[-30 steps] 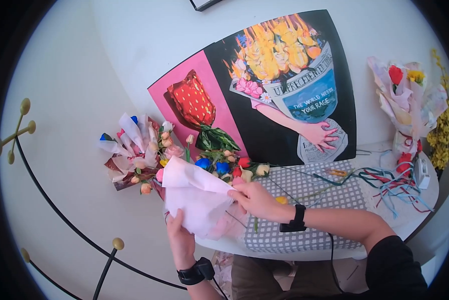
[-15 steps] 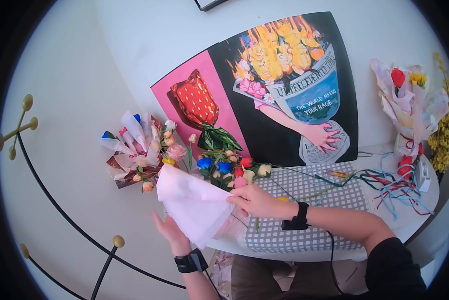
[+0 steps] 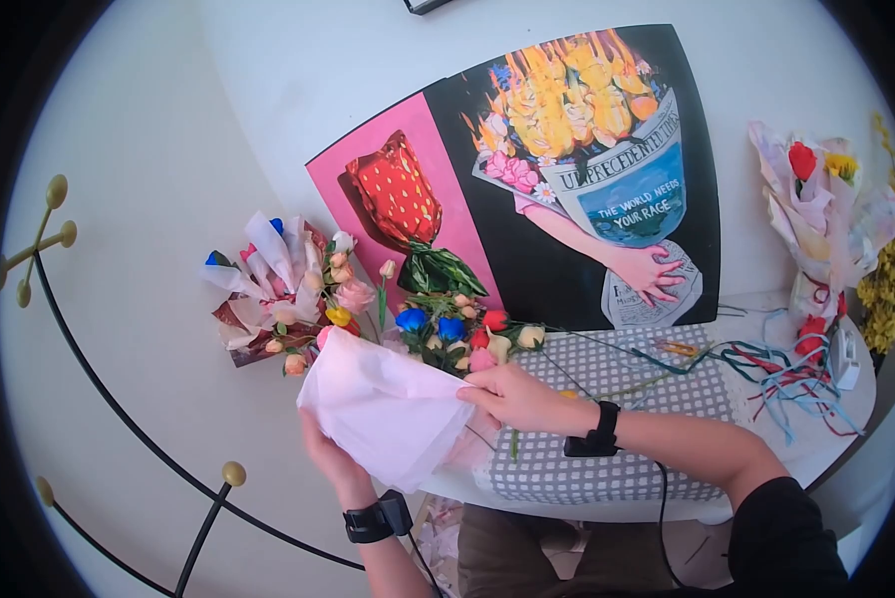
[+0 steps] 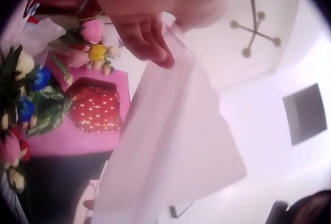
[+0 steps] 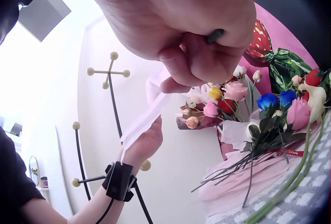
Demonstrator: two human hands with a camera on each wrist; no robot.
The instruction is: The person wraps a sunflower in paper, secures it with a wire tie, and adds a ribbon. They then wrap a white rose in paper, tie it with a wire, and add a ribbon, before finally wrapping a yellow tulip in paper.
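A pale pink-white sheet of wrapping paper (image 3: 383, 404) is held up between both hands over the table's left front edge, its upper part folded over. My left hand (image 3: 336, 460) is at the sheet's left side, partly behind it; in the left wrist view its fingers (image 4: 147, 48) pinch the paper's edge. On the other side, my right hand (image 3: 517, 399) pinches the right corner between thumb and fingers. A small dark green tip (image 5: 215, 35) shows at the right palm. Loose artificial flowers (image 3: 457, 334), blue, red, pink and cream, lie just behind the paper.
A wrapped bouquet (image 3: 278, 279) stands back left, another (image 3: 816, 219) at the far right. Painted boards (image 3: 587, 179) lean on the wall. Tangled ribbons (image 3: 781, 369) lie right on the table, beside a grey checked cloth (image 3: 617, 468). A black rack with knobs (image 3: 129, 419) stands left.
The left hand came off the paper's lower edge, opened, then took the sheet's left side. The paper swung left and spread flatter. The right hand kept its pinch, nearly in place.
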